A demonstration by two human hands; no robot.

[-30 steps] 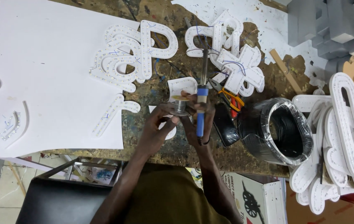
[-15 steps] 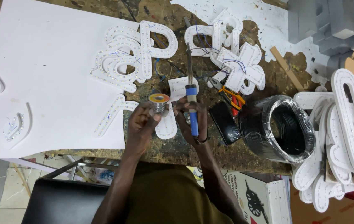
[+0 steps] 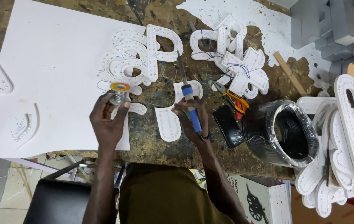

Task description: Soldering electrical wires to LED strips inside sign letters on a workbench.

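Over the paint-flecked bench, left hand grips a wire spool; right hand pinches a blue-handled soldering iron.

Person seen from above, head cam. Both forearms bare from elbow down, no sleeves in view, no gloves. Left hand bare: no ring, no watch, no band visible. Right hand also bare; thin dark band or bracelet at the wrist, too small to tell more. Torso covered w/ plain olive-brown garment, dull fabric, no print, logo or buttons showing, soft folds across the middle. Garment fills the lower centre of view btw the two arms. Nails short, unpainted as far as can be told.
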